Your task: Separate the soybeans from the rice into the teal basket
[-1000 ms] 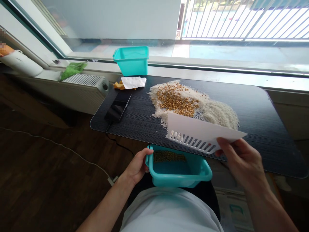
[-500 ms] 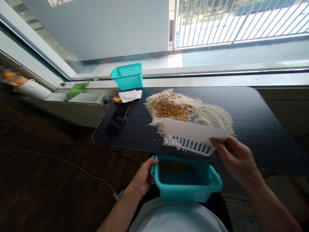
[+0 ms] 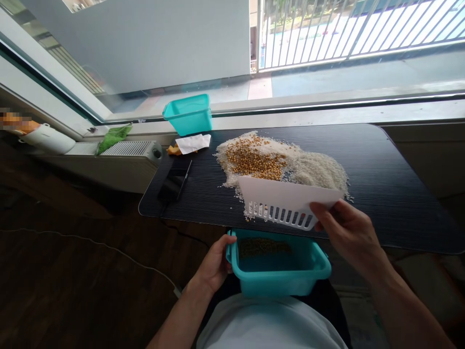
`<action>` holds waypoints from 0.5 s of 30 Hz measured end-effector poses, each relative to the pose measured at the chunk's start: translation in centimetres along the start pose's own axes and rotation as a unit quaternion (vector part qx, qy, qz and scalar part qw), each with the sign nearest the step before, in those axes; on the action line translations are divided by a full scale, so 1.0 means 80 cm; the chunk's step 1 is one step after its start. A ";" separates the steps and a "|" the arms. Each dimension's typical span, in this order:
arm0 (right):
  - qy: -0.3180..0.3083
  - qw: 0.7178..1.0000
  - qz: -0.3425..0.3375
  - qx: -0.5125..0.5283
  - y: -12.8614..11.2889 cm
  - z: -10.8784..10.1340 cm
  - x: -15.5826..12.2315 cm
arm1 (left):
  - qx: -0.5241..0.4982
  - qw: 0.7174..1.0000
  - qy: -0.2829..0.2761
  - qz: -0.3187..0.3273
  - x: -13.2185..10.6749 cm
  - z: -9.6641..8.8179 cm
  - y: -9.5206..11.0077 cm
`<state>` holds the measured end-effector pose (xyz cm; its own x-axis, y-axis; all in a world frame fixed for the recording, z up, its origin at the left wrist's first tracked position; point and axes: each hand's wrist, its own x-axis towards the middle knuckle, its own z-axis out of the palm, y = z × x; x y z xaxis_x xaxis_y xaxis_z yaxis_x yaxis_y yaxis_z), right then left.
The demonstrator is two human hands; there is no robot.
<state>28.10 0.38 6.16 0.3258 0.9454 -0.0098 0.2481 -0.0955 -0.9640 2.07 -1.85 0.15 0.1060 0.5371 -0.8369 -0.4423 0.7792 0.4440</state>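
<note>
My left hand (image 3: 215, 261) is closed on the left rim of a turquoise plastic bin (image 3: 286, 281), which rests at my lap below the table's front edge. Small dark greenish grains (image 3: 263, 246) lie along the bin's far side. In my right hand (image 3: 350, 232) is a white plastic panel (image 3: 286, 195) with a row of slots along its lower edge, gripped by its right end. The panel stands tilted over the near side of a spread of white rice (image 3: 317, 169). Round yellow beans (image 3: 257, 162) lie on the rice. The panel hides part of the pile's front.
On the dark table (image 3: 385, 179), a black phone (image 3: 176, 179) with a cable lies at left. Behind it are white paper (image 3: 194, 143) and a second turquoise bin (image 3: 189, 116) near the window. A radiator (image 3: 123, 148) with a green cloth (image 3: 113, 138) stands further left.
My right hand and the white panel have shifted slightly left along the near side of the pile. The view has moved a little. My left hand keeps its hold on the bin.
</note>
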 end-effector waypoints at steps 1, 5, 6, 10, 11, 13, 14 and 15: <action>0.010 1.000 -0.001 -0.002 0.002 -0.002 -0.002 | 0.000 1.000 0.000 0.001 0.000 0.000 0.000; -0.008 1.000 -0.007 0.009 0.005 -0.002 -0.005 | 0.004 1.000 -0.012 0.011 0.001 -0.003 -0.001; -0.018 1.000 -0.007 0.014 0.003 0.000 -0.005 | 0.006 1.000 -0.016 0.012 0.001 -0.004 -0.001; -0.057 0.998 0.000 0.029 -0.009 0.015 -0.005 | 0.005 1.000 -0.024 0.019 0.000 -0.008 0.000; -0.065 0.997 -0.003 0.030 -0.011 0.017 -0.006 | 0.003 1.000 -0.023 0.021 -0.001 -0.009 0.001; -0.084 0.996 -0.005 0.027 -0.013 0.017 -0.008 | -0.001 1.000 -0.018 0.022 -0.002 -0.010 0.002; -0.092 0.995 -0.005 0.025 -0.012 0.015 -0.010 | -0.002 1.000 -0.016 0.021 -0.003 -0.011 0.002; -0.096 0.995 -0.002 0.021 -0.011 0.011 -0.011 | -0.002 1.000 -0.015 0.021 -0.003 -0.011 0.003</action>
<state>26.77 -0.13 6.81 0.1436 0.9882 -0.0534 0.2092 -0.0830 -0.9743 1.16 -2.09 0.17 0.1133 0.5784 -0.8079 -0.4508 0.7545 0.4770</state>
